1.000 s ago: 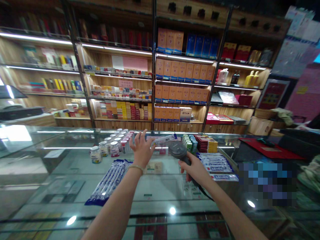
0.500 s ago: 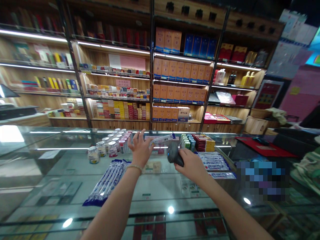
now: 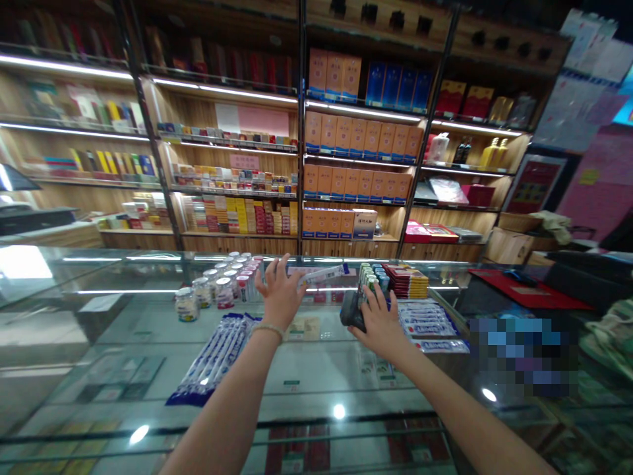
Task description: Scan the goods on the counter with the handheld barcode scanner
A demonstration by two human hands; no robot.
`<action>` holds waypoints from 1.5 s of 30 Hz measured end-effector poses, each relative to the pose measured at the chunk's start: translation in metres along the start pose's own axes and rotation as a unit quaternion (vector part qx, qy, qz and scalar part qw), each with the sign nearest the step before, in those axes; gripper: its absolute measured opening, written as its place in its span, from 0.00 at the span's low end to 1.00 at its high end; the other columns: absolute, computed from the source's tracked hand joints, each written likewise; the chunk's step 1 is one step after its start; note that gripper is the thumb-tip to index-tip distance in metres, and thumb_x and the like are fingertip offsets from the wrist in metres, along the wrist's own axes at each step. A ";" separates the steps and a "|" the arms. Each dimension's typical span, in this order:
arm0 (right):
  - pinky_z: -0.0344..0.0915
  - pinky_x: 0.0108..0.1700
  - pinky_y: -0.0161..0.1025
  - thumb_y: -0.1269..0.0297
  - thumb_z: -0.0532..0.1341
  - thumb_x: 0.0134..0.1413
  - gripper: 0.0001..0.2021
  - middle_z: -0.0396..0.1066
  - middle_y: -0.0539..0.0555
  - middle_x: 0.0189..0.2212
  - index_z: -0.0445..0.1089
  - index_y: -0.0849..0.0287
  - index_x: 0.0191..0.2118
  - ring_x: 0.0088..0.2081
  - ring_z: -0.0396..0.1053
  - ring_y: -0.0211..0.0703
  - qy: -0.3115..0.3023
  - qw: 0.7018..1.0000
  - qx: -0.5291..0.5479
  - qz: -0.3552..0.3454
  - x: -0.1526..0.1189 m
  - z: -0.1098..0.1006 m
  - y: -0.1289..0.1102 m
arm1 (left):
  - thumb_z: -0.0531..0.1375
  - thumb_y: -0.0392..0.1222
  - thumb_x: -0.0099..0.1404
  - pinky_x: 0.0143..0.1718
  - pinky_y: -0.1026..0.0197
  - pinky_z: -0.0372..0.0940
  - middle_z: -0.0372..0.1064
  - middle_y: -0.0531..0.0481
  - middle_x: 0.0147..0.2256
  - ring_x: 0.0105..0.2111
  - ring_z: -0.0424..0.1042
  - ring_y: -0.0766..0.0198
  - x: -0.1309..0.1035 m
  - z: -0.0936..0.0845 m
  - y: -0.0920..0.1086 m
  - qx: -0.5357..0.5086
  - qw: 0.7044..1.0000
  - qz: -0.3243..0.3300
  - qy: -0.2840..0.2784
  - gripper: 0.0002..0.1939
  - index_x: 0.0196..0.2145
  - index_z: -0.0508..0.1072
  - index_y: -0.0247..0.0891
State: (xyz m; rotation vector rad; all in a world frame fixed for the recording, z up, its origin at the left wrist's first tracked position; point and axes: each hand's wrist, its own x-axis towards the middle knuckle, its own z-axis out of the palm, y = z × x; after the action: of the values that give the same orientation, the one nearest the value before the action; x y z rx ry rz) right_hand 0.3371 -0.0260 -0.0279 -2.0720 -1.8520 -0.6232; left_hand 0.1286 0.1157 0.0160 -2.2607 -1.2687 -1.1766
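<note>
My left hand (image 3: 281,297) is raised over the glass counter, a slim white packet with blue ends (image 3: 324,274) pinched at its thumb side, the other fingers spread. My right hand (image 3: 380,320) has its fingers stretched apart beside a dark grey handheld scanner (image 3: 352,313); the thumb lies close to the scanner's near end, and part of it is hidden by the hand. Left of centre lies a row of similar long blue-and-white packets (image 3: 215,356). More such packets (image 3: 428,318) lie right of my right hand.
Clear jars with white lids (image 3: 186,305) stand at the left on the counter (image 3: 247,396). Green and blue cans (image 3: 368,276) and a stack of red-and-yellow packs (image 3: 408,282) are behind my right hand. A red mat (image 3: 524,290) lies at the right. Stocked shelves line the wall.
My right hand's fingers have opened off the scanner, which has tipped lower and shifted slightly right. My left hand keeps the packet in nearly the same place.
</note>
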 end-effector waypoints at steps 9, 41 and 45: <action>0.33 0.70 0.69 0.35 0.50 0.64 0.34 0.52 0.68 0.71 0.72 0.62 0.55 0.73 0.41 0.63 -0.010 1.000 0.014 0.021 0.002 0.003 0.000 | 0.67 0.47 0.62 0.66 0.28 0.40 0.57 0.42 0.68 0.67 0.53 0.40 0.002 -0.001 0.002 0.001 1.000 0.010 0.001 0.11 0.44 0.80 0.49; 0.41 0.66 0.61 0.56 0.63 0.60 0.08 0.66 0.52 0.64 0.79 0.50 0.37 0.68 0.51 0.58 0.158 0.978 0.130 0.038 0.059 -0.061 0.045 | 0.58 0.49 0.70 0.67 0.29 0.37 0.64 0.49 0.65 0.66 0.55 0.45 0.003 -0.013 0.024 -0.113 0.986 0.119 -0.025 0.14 0.31 0.80 0.46; 0.44 0.66 0.61 0.57 0.64 0.59 0.07 0.67 0.53 0.63 0.79 0.50 0.35 0.68 0.51 0.57 0.120 0.981 0.147 0.049 0.055 -0.062 0.050 | 0.59 0.50 0.70 0.67 0.29 0.38 0.64 0.49 0.64 0.65 0.56 0.45 0.000 -0.010 0.028 -0.109 0.986 0.123 -0.035 0.14 0.30 0.80 0.45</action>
State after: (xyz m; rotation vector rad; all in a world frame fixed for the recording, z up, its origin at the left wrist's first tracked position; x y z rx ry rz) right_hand 0.3836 -0.0151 0.0567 -1.7967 -1.5899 -0.5138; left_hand 0.1457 0.0941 0.0262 -2.5477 -0.8860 -1.2027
